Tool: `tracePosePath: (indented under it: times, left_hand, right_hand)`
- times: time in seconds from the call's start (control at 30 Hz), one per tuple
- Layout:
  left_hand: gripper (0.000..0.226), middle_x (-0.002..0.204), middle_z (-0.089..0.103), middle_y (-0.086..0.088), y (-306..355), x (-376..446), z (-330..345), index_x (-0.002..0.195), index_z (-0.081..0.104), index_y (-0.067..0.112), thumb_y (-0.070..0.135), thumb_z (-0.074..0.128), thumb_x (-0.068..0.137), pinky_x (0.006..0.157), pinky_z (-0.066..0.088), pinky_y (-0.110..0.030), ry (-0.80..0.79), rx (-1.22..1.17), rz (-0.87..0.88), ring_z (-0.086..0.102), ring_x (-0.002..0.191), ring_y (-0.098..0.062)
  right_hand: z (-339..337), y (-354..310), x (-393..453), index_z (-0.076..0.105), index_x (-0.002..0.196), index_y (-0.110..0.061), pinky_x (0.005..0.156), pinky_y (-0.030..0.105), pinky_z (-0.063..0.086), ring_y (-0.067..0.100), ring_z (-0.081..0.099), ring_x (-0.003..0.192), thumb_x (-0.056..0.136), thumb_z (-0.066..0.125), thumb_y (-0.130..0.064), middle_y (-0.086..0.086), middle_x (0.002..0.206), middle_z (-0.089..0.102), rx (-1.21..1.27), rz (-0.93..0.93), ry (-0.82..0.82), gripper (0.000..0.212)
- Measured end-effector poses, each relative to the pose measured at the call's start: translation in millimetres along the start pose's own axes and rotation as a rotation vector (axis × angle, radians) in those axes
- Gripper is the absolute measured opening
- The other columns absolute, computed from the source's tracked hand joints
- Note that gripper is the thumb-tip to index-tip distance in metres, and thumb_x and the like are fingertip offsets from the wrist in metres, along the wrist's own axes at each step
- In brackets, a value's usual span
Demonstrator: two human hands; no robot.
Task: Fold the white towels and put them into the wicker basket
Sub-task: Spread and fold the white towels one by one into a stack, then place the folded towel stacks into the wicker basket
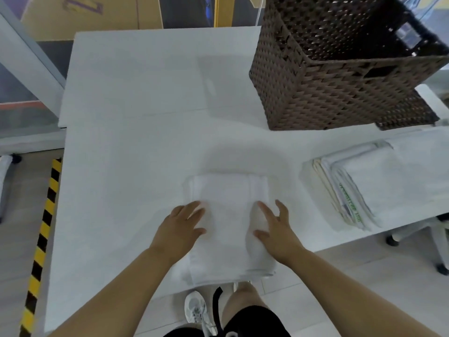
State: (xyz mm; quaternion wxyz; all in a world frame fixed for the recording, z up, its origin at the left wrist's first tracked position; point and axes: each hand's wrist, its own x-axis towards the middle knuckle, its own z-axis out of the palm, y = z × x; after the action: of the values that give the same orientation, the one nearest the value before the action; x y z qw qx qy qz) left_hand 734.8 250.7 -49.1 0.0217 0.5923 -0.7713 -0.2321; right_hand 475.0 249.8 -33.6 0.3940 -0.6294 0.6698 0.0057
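Observation:
A folded white towel (229,222) lies near the front edge of the white table (136,132). My left hand (181,227) rests flat on the towel's left side, fingers spread. On its right side lies my right hand (277,228), also flat with fingers apart. Neither hand grips the cloth. The dark brown wicker basket (323,93) stands at the back right of the table; what shows of its inside looks bare. A stack of folded white towels (379,183) sits to the right of my hands.
A yellow and black striped tape line (41,242) runs along the floor at the table's left. A wheeled chair base (418,234) stands on the floor at the right. My legs and a white shoe (196,310) show below the table's front edge.

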Motion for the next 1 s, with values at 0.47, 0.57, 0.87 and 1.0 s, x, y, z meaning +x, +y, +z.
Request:
tracePosePath:
  times: [0.47, 0.57, 0.87, 1.0]
  left_hand:
    - [0.046, 0.153, 0.02, 0.014, 7.0, -22.0, -18.8, 0.145, 0.032, 0.029, 0.037, 0.036, 0.1, 0.105, 0.035, -0.03, -0.161, 0.112, -0.016, 0.033, 0.133, -0.016]
    - [0.042, 0.147, 0.033, 0.009, 9.0, -19.2, -28.0, 0.141, 0.037, 0.029, 0.038, 0.036, 0.1, 0.101, 0.037, -0.029, -0.173, 0.188, 0.007, 0.04, 0.127, -0.015]
    - [0.034, 0.126, 0.055, 0.007, 26.8, 7.8, -77.8, 0.127, 0.049, 0.029, 0.041, 0.037, 0.099, 0.088, 0.044, -0.029, -0.155, 0.307, -0.028, 0.054, 0.113, -0.015]
    - [0.034, 0.124, 0.055, 0.008, 44.0, 37.3, -107.8, 0.127, 0.049, 0.029, 0.042, 0.036, 0.099, 0.088, 0.043, -0.029, -0.089, 0.342, -0.051, 0.055, 0.112, -0.014]
  right_hand:
    - [-6.0, -16.3, -19.1, 0.049, 0.109, -0.047, 0.08, 0.038, 0.054, 0.019, 0.061, 0.089, 0.073, 0.066, -0.013, -0.008, 0.106, 0.058, 0.375, 0.005, 0.055, 0.052]
    - [-28.0, -26.3, -23.6, 0.045, 0.12, -0.045, 0.07, 0.027, 0.048, 0.017, 0.056, 0.09, 0.076, 0.063, -0.017, -0.004, 0.11, 0.054, 0.199, -0.043, 0.083, 0.056]
    - [-122.9, -63.7, -32.3, 0.045, 0.124, -0.05, 0.082, 0.029, 0.045, 0.016, 0.054, 0.103, 0.082, 0.054, -0.029, -0.011, 0.116, 0.051, -0.355, -0.235, 0.19, 0.048]
    - [-174.2, -70.5, -28.7, 0.047, 0.122, -0.048, 0.078, 0.029, 0.043, 0.018, 0.054, 0.1, 0.084, 0.052, -0.032, -0.01, 0.108, 0.049, -0.527, -0.354, 0.263, 0.042]
